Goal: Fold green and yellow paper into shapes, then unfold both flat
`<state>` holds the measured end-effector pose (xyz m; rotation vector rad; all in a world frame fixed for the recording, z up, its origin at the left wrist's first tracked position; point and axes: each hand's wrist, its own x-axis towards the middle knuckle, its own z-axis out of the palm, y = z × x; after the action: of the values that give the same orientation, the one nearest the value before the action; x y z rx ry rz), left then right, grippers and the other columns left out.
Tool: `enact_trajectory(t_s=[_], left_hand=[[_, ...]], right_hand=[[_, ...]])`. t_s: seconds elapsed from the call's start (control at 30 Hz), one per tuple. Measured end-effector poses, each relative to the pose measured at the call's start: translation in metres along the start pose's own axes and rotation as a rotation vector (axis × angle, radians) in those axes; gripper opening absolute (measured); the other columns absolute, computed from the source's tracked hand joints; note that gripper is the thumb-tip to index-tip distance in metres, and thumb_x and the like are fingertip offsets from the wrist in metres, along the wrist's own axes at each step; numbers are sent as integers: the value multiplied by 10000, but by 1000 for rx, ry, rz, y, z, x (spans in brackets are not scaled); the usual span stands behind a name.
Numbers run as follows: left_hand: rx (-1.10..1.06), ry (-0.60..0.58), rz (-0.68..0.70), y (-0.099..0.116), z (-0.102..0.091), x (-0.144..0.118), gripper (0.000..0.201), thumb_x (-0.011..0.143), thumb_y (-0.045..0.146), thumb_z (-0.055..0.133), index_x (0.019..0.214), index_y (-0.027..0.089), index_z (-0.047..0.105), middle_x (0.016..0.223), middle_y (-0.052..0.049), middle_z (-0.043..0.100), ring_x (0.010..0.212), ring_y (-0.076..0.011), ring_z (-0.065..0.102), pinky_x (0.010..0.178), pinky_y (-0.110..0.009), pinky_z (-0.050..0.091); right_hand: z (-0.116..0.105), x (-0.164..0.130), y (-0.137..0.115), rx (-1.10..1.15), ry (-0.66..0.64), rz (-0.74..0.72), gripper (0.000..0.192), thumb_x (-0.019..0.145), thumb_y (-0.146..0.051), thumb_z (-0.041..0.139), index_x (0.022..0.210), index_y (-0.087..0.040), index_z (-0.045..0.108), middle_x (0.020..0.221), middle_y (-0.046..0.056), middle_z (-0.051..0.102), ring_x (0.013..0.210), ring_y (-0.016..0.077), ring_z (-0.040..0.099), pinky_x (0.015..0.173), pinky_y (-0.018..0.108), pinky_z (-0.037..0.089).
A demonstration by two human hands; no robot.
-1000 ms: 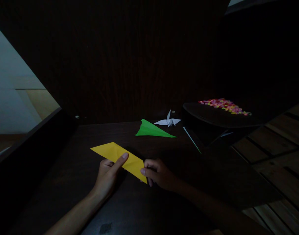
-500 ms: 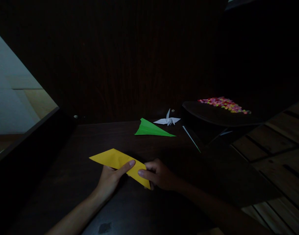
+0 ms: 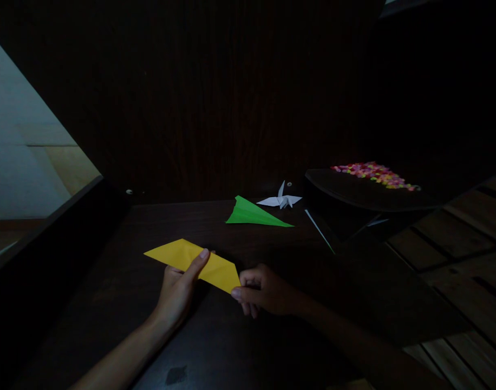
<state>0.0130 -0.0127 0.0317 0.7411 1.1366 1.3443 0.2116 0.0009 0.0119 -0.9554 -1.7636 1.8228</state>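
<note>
A folded sheet of yellow paper [image 3: 219, 269], slanting down to the right, is held above the dark tabletop. My left hand [image 3: 180, 290] grips it near the middle, thumb on top and most fingers hidden underneath. At the lower right corner my right hand [image 3: 264, 290] pinches the paper between thumb and curled fingers. Beyond the hands lie a green folded paper [image 3: 254, 213] with a long point to the right and a white origami crane [image 3: 281, 201] with spread wings.
A thin pale strip [image 3: 319, 230] lies right of the green paper. On a dark curved shelf [image 3: 333, 187] at the right is a heap of small pink, red and yellow pieces [image 3: 373, 173]. A dark panel [image 3: 232, 108] rises behind the tabletop [image 3: 110, 303]. Wooden slats [image 3: 471, 271] show at lower right.
The yellow paper has moved slightly up and left with my left hand. My right thumb has gone from lying on the paper's face to its lower right corner.
</note>
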Motion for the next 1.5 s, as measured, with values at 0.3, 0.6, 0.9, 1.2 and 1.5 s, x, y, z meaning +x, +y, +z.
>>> enact_trajectory(t_s=[0.3, 0.6, 0.9, 1.2, 1.5], left_hand=[[41, 130, -26, 2, -4, 6, 338, 677, 430, 839, 655, 116, 717, 648, -55, 698, 580, -189, 651, 550, -278, 519], [2, 193, -79, 4, -4, 9, 317, 692, 406, 828, 619, 123, 706, 567, -32, 659, 535, -180, 634, 552, -287, 524], [-18, 235, -61, 2, -7, 15, 315, 680, 391, 836, 635, 104, 713, 663, -67, 709, 648, -205, 682, 587, -270, 521], [-84, 96, -99, 10, -2, 9, 441, 661, 469, 830, 904, 105, 770, 770, -80, 748, 702, -237, 698, 611, -291, 525], [62, -104, -69, -4, 0, 2, 504, 716, 507, 798, 1009, 99, 765, 744, -77, 740, 610, -178, 643, 586, -260, 496]], right_hand=[[-5, 4, 5, -5, 14, -59, 269, 877, -373, 625, 742, -140, 621, 612, 9, 659, 438, 75, 538, 428, 176, 385], [-6, 5, 3, 62, 25, -68, 429, 922, -519, 488, 767, -137, 607, 583, 37, 663, 401, 93, 523, 403, 200, 360], [-3, 5, 1, 6, 143, -99, 242, 845, -387, 634, 790, -152, 613, 619, 8, 669, 429, 82, 521, 427, 191, 383], [-4, 2, 0, 16, 74, -87, 229, 816, -344, 662, 708, -150, 604, 615, 9, 660, 450, 85, 530, 452, 197, 403], [-3, 4, 0, 39, 49, -26, 411, 871, -530, 573, 789, -133, 641, 613, 21, 652, 466, 91, 528, 443, 192, 367]])
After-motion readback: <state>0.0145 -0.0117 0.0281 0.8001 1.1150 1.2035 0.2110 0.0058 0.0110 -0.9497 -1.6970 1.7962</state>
